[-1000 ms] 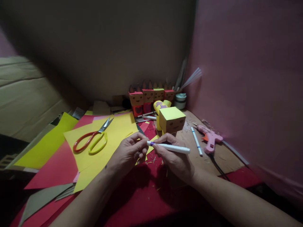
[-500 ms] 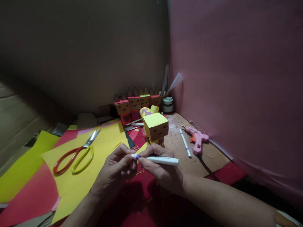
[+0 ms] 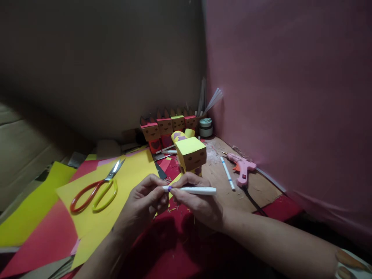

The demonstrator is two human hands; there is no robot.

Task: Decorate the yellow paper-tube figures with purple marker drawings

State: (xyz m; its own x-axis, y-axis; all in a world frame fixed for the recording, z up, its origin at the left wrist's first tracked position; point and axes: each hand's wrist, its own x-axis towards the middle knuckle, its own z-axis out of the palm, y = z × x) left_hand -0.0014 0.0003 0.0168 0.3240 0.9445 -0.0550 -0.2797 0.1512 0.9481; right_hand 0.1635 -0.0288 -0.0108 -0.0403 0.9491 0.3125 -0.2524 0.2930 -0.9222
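Observation:
A white marker pen [image 3: 200,190] with a purple band lies level between my two hands. My left hand [image 3: 148,197] pinches its left end, the fingertips covering the tip. Closed round the barrel just right of the purple band, my right hand [image 3: 197,199] has thumb and fingers on it, and the plain end sticks out to the right. Right behind my hands stands a box-headed cardboard figure [image 3: 192,155] with a yellow top, a drawn face and a purple-patched yellow body, partly hidden by my right hand.
Scissors [image 3: 107,182] with red and yellow handles lie on yellow paper [image 3: 136,166] at left. A pink glue gun [image 3: 243,167] and a second marker [image 3: 227,173] rest on a board at right. Several cardboard figures [image 3: 165,128] and a lidded jar [image 3: 205,128] stand behind.
The marker has gone from slightly tilted to nearly level, and both hands keep their grip on it. The whole view has shifted slightly.

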